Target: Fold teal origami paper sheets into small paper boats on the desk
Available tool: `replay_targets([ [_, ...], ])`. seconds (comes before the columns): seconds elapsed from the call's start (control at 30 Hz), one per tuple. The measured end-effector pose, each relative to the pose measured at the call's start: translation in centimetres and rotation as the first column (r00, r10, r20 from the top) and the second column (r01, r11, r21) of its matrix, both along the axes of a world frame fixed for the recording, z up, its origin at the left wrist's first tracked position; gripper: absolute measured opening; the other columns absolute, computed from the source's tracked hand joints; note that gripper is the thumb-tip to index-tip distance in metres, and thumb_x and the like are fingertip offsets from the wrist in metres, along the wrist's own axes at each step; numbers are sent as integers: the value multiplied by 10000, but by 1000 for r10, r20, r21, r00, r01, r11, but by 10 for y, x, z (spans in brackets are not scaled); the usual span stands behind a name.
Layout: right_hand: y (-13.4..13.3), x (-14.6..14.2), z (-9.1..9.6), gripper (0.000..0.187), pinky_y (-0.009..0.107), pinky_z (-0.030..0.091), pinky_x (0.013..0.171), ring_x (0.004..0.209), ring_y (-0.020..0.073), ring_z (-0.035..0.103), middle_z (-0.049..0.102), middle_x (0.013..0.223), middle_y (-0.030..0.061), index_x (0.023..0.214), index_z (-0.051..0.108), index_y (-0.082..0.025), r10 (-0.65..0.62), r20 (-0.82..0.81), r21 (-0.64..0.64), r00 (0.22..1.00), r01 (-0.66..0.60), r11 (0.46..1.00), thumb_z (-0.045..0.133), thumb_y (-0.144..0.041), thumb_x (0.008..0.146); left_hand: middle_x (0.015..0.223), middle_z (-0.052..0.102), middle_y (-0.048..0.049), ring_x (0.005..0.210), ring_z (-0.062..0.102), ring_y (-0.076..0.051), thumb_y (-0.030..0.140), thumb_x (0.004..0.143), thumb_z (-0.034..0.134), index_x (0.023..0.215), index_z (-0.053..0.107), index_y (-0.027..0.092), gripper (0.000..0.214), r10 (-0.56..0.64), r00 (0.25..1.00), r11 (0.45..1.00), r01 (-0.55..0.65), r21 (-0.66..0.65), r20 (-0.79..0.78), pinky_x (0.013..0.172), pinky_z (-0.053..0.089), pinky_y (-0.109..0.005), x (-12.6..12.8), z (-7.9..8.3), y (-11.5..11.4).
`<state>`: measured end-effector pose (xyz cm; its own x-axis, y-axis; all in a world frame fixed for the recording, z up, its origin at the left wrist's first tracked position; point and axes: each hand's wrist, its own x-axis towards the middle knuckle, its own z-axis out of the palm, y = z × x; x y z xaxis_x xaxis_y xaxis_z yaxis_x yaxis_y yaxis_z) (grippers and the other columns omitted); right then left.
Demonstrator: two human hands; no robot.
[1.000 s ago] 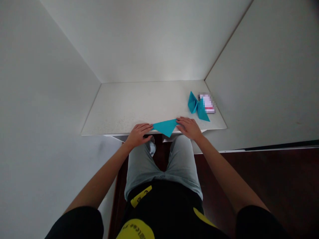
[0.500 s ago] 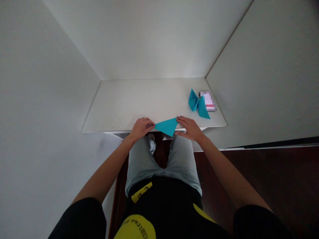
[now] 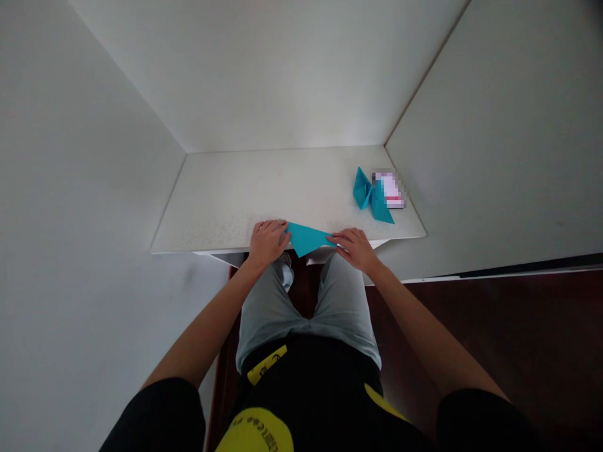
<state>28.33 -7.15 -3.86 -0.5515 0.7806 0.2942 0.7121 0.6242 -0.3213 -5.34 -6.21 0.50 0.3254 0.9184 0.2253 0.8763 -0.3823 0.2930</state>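
Swinging over to the left now, the low point of the blue paper [image 3: 308, 237] sits close by the left hand, where half a second ago it hung by the right; the left end has come up, the right end has dipped. Starting at the left, the left hand [image 3: 269, 242] has its fingers bent together over that end, with next to no gap, the thumb lying against the near side, apparently to pin the corner. Between the hands, the paper spans the front edge of the white tabletop [image 3: 226, 194], its point poking out past the rim; whether it rests there or floats just above, I can't tell. Stretched like that, it seems held at both ends to stay flat and straight. Across to the right hand [image 3: 357, 249]: fingers reach over the other corner, thumb a little apart below, the tip caught between them in what looks like a light grip. Further right and deeper on the top, a folded blue shape [image 3: 362, 189] touches a second folded flap [image 3: 380, 206]; one piece or two, hard to say. They're probably parked there to leave working room. Last, a pixelated flat object [image 3: 396, 191] lies partly behind the flap.
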Motion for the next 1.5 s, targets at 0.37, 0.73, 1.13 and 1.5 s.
replay_targets([
  [0.37,22,-30,13,220,441,435,937,1054,294,630,731,1079,87,1050,795,-267,-198,-119,-174,973,176,969,678,-453,1049,1591,639,-84,1493,536,-336,451,1059,601,1479,666,254,468,68,997,997,-67,-43,44,1227,311,-547,4,-12,9],
  [0.73,37,-34,15,184,436,466,937,1059,308,632,723,1076,95,1046,786,-262,-336,-48,-235,941,316,919,734,-434,1004,1262,767,-57,1253,648,-297,362,1019,693,1068,801,285,142,62,996,987,-52,-150,61,1154,365,-520,-13,5,45],
  [1.13,34,-22,5,308,437,487,918,1053,296,663,724,1134,109,1115,754,-250,-195,-164,-146,967,171,974,727,-537,1007,1090,693,-49,823,647,-188,354,835,894,1055,763,214,291,17,988,951,31,-308,153,811,512,-346,-31,-1,59],
  [1.5,39,-25,17,302,343,445,784,784,200,620,729,879,16,939,690,-236,-221,-280,-368,934,108,924,778,-524,908,895,717,-8,797,661,-187,400,817,867,929,672,219,288,10,947,916,120,-382,320,760,524,-325,-32,2,53],
])
